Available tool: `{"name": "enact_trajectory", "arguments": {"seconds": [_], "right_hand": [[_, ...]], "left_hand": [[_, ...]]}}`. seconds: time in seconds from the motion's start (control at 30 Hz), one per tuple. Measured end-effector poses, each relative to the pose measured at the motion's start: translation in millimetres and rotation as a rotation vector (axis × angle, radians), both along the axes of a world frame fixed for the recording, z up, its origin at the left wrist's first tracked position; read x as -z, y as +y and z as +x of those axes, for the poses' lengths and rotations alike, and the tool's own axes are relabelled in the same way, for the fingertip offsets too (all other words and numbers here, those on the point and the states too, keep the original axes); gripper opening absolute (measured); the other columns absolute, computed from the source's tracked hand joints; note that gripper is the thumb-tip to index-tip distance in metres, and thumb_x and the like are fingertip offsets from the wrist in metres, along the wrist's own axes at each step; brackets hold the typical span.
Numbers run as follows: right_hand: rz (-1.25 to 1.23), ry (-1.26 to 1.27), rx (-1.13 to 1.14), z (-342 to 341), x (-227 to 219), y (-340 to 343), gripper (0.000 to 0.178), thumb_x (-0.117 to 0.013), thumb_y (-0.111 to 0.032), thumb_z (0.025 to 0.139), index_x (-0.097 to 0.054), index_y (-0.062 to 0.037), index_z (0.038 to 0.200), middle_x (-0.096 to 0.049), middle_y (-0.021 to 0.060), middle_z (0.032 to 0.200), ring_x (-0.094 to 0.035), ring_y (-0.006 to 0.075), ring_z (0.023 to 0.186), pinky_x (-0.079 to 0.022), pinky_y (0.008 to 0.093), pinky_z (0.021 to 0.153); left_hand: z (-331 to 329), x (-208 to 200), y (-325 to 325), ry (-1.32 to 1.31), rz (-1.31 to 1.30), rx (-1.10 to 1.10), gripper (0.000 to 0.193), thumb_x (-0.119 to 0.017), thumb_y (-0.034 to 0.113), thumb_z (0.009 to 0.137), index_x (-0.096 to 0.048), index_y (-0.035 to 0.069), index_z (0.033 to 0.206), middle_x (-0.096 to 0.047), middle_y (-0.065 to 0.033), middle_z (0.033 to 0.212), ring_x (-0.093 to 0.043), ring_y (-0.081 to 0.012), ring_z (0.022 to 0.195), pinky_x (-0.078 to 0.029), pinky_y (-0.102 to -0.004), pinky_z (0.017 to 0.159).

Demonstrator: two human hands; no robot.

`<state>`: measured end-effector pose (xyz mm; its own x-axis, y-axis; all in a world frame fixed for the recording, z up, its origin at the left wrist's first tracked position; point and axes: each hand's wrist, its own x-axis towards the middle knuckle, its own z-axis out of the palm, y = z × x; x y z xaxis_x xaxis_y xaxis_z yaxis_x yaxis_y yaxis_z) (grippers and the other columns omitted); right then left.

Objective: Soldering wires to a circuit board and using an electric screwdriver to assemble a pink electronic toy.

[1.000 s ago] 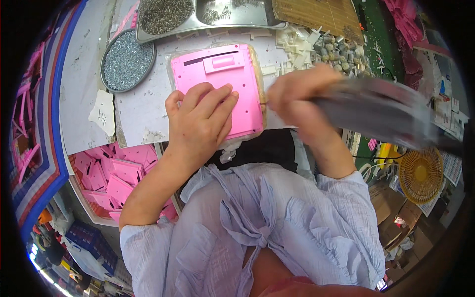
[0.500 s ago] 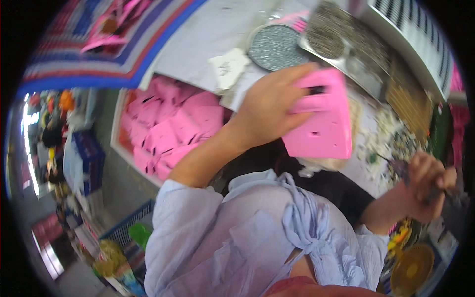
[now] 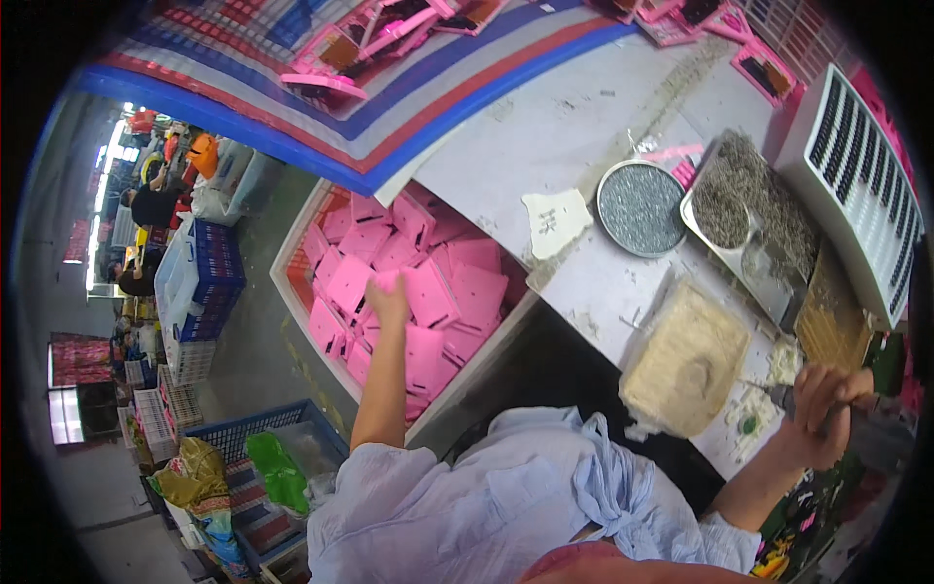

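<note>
My left hand (image 3: 389, 300) reaches into a crate (image 3: 288, 255) heaped with pink plastic panels (image 3: 479, 290). Its fingers are closed at the edge of one pink panel (image 3: 352, 282), partly lost against the pink. On the right, my right hand (image 3: 825, 414) is wrapped round a dark tool (image 3: 781, 394) with a slim front end, like a screwdriver; its tip is hard to make out. Between my hands, at the table's near edge, lies a tan block-shaped pad (image 3: 686, 362) in clear wrapping, with a shallow dent and nothing on it.
A round dish of small silvery pieces (image 3: 640, 207) and a metal tray of screws (image 3: 722, 219) sit beyond the pad. Nearby are a white card (image 3: 556, 222) and a slotted white rack (image 3: 856, 185). A striped blue-edged basket (image 3: 350, 146) overhangs the far left.
My left hand has carried a pink panel from above the pad leftward into the crate. The pad is now uncovered. My right hand still grips the tool, and the view has shifted.
</note>
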<state>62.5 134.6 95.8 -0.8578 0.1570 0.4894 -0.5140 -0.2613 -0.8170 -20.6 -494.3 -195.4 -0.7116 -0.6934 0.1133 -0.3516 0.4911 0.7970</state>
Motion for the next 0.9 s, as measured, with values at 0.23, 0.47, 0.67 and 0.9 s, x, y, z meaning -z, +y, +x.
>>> {"name": "enact_trajectory", "arguments": {"seconds": [0.23,0.47,0.67,0.9], "right_hand": [[0.003,-0.084,0.17,23,7,17,0.019,-0.06,-0.021,0.094,-0.047,-0.0073,0.099,-0.042,-0.0034,0.055,-0.037,0.0074,0.045,-0.032,0.0259,0.055],[0.007,-0.125,0.239,38,6,24,0.023,-0.062,-0.023,0.092,-0.046,-0.0069,0.099,-0.042,-0.0031,0.056,-0.039,0.0073,0.047,-0.035,0.026,0.056],[0.172,-0.166,0.465,49,3,34,0.047,-0.066,-0.022,0.089,-0.042,-0.0005,0.124,-0.05,0.0079,0.091,-0.047,0.0135,0.072,-0.042,0.03,0.07],[0.914,-0.022,0.701,41,-21,-43,0.092,-0.075,-0.029,0.083,-0.023,-0.002,0.154,-0.036,0.0258,0.151,-0.034,0.0373,0.141,-0.025,0.0504,0.114]], "left_hand": [[-282,-212,83,0.49,-0.477,0.149,0.084,-0.078,0.033,0.081,-0.034,-0.004,0.142,-0.028,-0.03,0.144,-0.032,-0.0478,0.133,-0.032,-0.0529,0.109],[-436,-249,-26,-0.103,0.055,-0.379,0.096,-0.081,0.037,0.076,-0.024,-0.004,0.141,-0.043,-0.0299,0.14,-0.052,-0.0404,0.126,-0.05,-0.0525,0.099],[-399,-262,5,0.168,0.084,-0.118,0.074,-0.074,0.017,0.083,-0.028,-0.004,0.137,-0.058,-0.0251,0.124,-0.071,-0.0345,0.093,-0.064,-0.0409,0.068],[-188,-328,163,0.133,0.47,0.78,0.047,-0.052,0.014,0.095,-0.041,0.0,0.138,-0.062,-0.0154,0.121,-0.07,-0.023,0.094,-0.064,-0.0319,0.064]]}}
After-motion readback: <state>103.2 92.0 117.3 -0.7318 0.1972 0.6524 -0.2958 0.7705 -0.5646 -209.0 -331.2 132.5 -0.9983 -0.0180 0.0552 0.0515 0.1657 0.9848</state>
